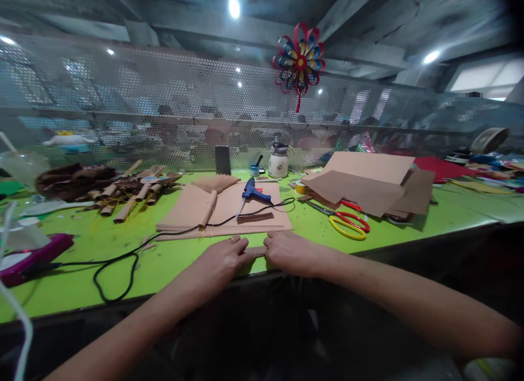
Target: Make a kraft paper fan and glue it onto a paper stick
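At the front edge of the green table, my left hand (223, 258) and my right hand (291, 252) are closed close together. Pinched between them is a narrow brown paper strip (257, 251), mostly hidden by my fingers. Just beyond lies a stack of tan paper sheets (176, 214). On it rest a pleated paper fan (213, 198) with a rolled handle, a blue glue gun (254, 192) and a small pile of dark brown strips (256, 218). Red-and-yellow-handled scissors (347, 224) lie to the right of the stack.
A black cord (135, 254) loops across the left side near a purple power strip (39, 258). Several finished paper fans (141, 190) are heaped at back left. Large brown sheets (360, 190) lie at right. A jar (279, 161) and a phone (222, 160) stand by the mesh screen.
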### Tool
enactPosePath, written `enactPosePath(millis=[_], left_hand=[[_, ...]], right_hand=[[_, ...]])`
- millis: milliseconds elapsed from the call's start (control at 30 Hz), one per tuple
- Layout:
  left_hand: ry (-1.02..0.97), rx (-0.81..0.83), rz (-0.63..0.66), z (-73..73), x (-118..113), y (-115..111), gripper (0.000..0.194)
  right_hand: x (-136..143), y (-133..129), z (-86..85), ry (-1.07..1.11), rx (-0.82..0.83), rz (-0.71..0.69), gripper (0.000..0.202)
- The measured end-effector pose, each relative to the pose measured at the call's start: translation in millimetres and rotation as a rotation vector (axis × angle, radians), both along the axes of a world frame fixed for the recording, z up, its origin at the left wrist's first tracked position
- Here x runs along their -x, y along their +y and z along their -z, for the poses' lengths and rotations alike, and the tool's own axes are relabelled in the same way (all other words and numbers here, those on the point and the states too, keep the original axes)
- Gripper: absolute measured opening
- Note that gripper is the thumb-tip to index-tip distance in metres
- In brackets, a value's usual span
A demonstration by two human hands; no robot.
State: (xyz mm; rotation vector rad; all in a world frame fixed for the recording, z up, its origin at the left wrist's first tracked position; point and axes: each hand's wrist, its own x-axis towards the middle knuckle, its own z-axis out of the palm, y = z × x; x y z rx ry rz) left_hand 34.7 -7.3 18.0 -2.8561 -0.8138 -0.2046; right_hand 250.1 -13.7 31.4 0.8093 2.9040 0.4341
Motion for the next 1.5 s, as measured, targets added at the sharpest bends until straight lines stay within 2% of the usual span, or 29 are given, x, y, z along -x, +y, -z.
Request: enactPosePath(millis=[100,267,500,733,933,1033,1300,1500], left_hand=[[0.033,-0.017,0.005,2.2,1,1,0.044],[0.005,-0.128,-0.043,13.5,0,7,0.015],[-0.032,-0.195,-0.057,16.6,-5,10,0.009],[-0.092,-0.194,-0.092,18.3,-7,12,0.011],[-0.115,-0.195,-0.102,19.3,-7,10,0.016],[-0.11,-0.211,-0.089,18.1,-5,9,0.019],[-0.098,-0.14,-0.081,6.4,-16,8,0.016],[-0.14,-0.139,-0.055,9.8,-17,6,0.018]], right_hand=[[5,-3,3.5,-0.023,-0.033,0.024,0.011],[-5,3,13.8,0.101,-0.043,0.062,0.016],[-12,20,20.3,0.306,0.052,0.133,0.02],[-16,24,24.3,0.406,0.058,0.127,0.015],[-9,29,34.7,0.435,-0.058,0.073,0.02],[-8,30,38.0,0.436,-0.06,0.026,0.02],[-6,18,24.6,0.35,-0.078,-0.008,0.007],[-5,15,20.3,0.357,-0.09,-0.006,0.012]])
